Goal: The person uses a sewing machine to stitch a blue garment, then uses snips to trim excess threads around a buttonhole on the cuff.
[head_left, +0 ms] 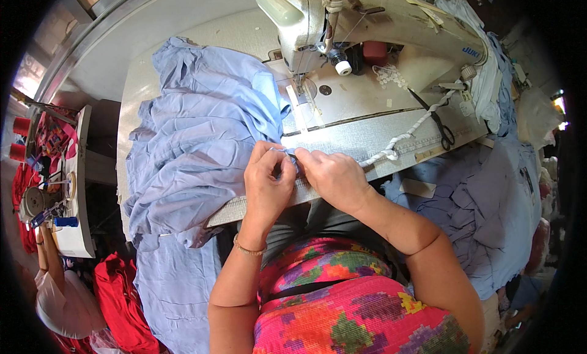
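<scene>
A light blue garment lies bunched over the left half of the sewing table, part of it draping off the front edge. Its right edge comes to my two hands, which meet at the table's front. Thumb and fingers of my left hand pinch the cloth edge. Beside it, my right hand is closed on the same edge, fingertips almost touching the left ones; the bit of cloth between them is mostly hidden. Beyond my hands stands the sewing machine, its needle and presser foot apart from the garment.
Black scissors and a twisted white cord lie on the right of the table. Small white pieces sit beneath the machine arm. More blue cloth is heaped at right. At far left, a person works at another machine.
</scene>
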Available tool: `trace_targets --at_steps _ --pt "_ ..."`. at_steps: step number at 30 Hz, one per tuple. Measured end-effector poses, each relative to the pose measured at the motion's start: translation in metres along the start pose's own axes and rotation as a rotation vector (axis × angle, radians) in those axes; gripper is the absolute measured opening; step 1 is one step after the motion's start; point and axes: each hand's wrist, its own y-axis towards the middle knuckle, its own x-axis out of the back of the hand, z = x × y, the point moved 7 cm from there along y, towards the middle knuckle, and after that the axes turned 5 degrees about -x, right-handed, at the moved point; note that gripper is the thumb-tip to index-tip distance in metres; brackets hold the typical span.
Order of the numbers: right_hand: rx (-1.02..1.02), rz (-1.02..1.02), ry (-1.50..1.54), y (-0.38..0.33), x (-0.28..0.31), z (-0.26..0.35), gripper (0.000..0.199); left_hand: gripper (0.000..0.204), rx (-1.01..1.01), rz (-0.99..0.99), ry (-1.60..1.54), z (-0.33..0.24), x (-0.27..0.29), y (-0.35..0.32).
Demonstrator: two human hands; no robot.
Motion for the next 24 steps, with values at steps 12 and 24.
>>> trace_targets --at_steps 12,24 --pt "-0.041 -0.036 0.143 -0.001 0.004 -0.004 0.012 0.004 0.128 0.025 -0.112 0.009 -0.002 -0.005" --pt "-0.294 -0.073 0.825 0.016 0.002 -0.022 0.032 0.005 0.176 0.095 -0.183 0.009 -0.002 -0.002"
